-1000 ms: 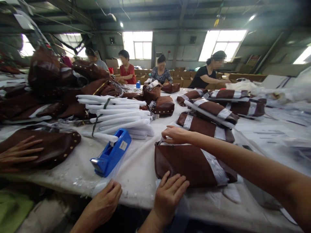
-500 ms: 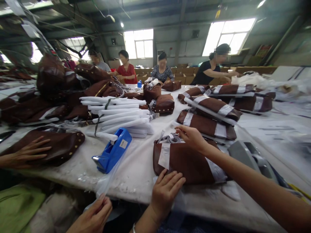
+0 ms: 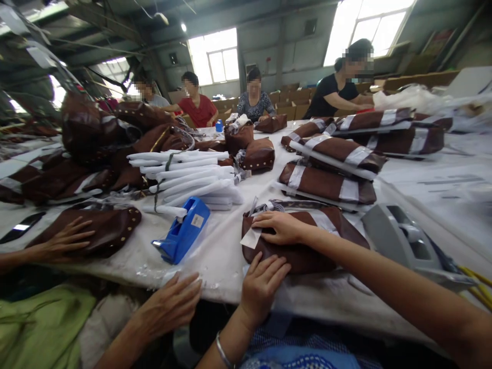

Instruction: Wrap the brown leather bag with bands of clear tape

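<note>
A brown leather bag (image 3: pixel 307 261) with strips of clear tape lies at the table's front edge. My left hand (image 3: pixel 265 282), a bracelet on its wrist, lies against the bag's near side with fingers stretched out. Flat on the bag's upper left part, my right hand (image 3: pixel 279 228) presses with extended fingers. A pale tape strip (image 3: pixel 251 240) shows just below these fingertips, its upper part covered by them. Behind the hand, a coiled grey strap or cord (image 3: pixel 271 206) pokes out at the bag's top edge.
A blue tape dispenser (image 3: pixel 184 230) stands left, a grey dispenser (image 3: pixel 403 241) right. Behind are white rolls (image 3: pixel 188 174), taped bags (image 3: pixel 326 184) and a heap of brown bags (image 3: pixel 88 133). A co-worker's hand (image 3: pixel 172 302) is close on my left; several people work opposite.
My right hand has come down and left from above the bag onto its tape strip. My left hand stays on the bag. The co-worker's near hand has opened and moved right.
</note>
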A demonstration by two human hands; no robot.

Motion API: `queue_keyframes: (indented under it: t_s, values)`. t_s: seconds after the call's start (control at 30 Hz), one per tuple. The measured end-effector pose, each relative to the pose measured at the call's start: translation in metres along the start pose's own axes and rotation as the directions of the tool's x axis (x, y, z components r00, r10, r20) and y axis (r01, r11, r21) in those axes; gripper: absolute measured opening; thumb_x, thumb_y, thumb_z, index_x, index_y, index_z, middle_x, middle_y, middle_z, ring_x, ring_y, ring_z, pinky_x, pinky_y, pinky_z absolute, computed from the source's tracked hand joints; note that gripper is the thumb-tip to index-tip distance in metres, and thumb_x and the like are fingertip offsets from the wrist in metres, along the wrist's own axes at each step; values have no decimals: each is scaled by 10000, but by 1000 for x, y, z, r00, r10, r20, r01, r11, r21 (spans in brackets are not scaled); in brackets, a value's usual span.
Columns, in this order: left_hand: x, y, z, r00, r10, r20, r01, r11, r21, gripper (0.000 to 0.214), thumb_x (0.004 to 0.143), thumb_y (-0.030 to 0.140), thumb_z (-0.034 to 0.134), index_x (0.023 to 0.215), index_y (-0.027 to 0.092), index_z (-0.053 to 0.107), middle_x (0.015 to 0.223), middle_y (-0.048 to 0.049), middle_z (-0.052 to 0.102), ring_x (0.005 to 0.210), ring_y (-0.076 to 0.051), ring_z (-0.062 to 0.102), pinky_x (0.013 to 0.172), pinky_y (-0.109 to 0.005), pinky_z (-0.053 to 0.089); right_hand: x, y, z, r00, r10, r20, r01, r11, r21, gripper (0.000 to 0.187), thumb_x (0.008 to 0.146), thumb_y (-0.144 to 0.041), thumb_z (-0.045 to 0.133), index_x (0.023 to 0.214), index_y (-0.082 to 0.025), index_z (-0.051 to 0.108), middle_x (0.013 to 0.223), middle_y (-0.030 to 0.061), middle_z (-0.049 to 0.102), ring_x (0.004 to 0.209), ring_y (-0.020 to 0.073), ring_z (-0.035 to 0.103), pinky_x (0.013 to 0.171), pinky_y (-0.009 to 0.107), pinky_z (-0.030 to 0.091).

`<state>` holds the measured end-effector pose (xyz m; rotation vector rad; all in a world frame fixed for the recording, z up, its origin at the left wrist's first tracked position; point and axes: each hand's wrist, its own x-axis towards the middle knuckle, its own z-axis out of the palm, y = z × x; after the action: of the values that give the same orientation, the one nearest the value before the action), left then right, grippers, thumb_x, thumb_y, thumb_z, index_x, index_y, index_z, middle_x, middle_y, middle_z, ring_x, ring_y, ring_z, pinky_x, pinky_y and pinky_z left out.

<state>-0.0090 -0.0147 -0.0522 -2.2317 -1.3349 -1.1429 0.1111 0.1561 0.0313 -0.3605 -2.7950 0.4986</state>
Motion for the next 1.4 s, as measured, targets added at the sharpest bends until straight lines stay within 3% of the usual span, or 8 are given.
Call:
queue_keyframes:
  t_s: [0.13, 0.3, 0.47, 0.73, 0.9, 1.1, 1.27, 1.4]
  values:
    - [-1, -2, -3, 997, 56, 51, -58, 998, 25, 379, 975, 99, 466, 1280, 251, 633, 1247, -16, 708, 1216, -147, 612, 1165, -413, 412, -3, 4, 8, 993, 25, -116, -28, 999, -28, 263, 937, -194, 546, 1109, -198, 744, 1175, 95, 731, 1093, 231, 675, 999, 380, 508]
    - [-4, -5, -7, 998, 35, 57, -37, 999, 27, 405, 967, 104, 502, 1306, 292, 618, 1168, -40, 663, 1186, -165, 604, 1115, -423, 483, -21, -2, 9, 929, 178, -323, -103, 966, 236, 283, 916, -175, 556, 1115, -222, 753, 1107, 58, 763, 1024, 210, 716, 940, 334, 555]
    - [-4, -13, -12, 988, 61, 140, -58, 998, -25, 424, 968, 75, 473, 1350, 230, 573, 1109, -40, 671, 1112, -151, 632, 1115, -416, 494, -39, -11, 11, 902, 223, -369, -120, 952, 282, 339, 874, -121, 558, 1113, -253, 759, 1092, 31, 770, 1026, 211, 722, 954, 349, 565]
    - [-6, -15, -11, 995, 53, 84, -46, 996, -76, 316, 979, 95, 471, 1255, 179, 602, 1122, -49, 728, 1121, -154, 656, 1113, -438, 490, -34, -21, -3, 836, 315, -450, -140, 914, 381, 252, 907, -211, 585, 1069, -261, 771, 1025, -12, 784, 931, 192, 744, 859, 289, 601]
    - [-5, -11, -11, 1000, -11, 26, 12, 999, -50, 212, 962, 87, 518, 1097, 195, 640, 1089, -16, 757, 1088, -140, 682, 1211, -528, 333, -51, -40, 0, 852, 230, -470, -96, 952, 292, 295, 928, -170, 546, 1122, -258, 750, 1113, 16, 763, 1013, 187, 723, 932, 314, 585]
    - [-7, -16, -10, 1000, -22, -6, 22, 997, -80, 207, 958, 117, 535, 1148, 177, 589, 1087, -61, 724, 1118, -171, 656, 1087, -455, 512, -85, -61, 34, 904, 53, -425, 23, 985, 172, 323, 959, -142, 524, 1211, -252, 694, 1174, 54, 740, 1149, 193, 671, 1077, 422, 513]
    - [-11, -19, -7, 992, -108, -64, 103, 991, -84, 280, 941, 150, 577, 1218, 189, 567, 1174, -107, 675, 1230, -216, 604, 1039, -419, 549, -97, -64, 52, 895, -38, -444, 22, 999, -41, 331, 966, -114, 500, 1242, -202, 660, 1240, 91, 711, 1216, 202, 634, 1079, 437, 508]
    - [-10, -21, -8, 1000, -29, 2, 30, 994, -106, 474, 941, 76, 540, 1398, 184, 478, 1339, -131, 637, 1350, -235, 523, 1088, -437, 506, -105, -69, 61, 895, -101, -435, 29, 985, -170, 392, 959, -78, 467, 1323, -149, 594, 1302, 118, 674, 1296, 210, 571, 1112, 444, 472]
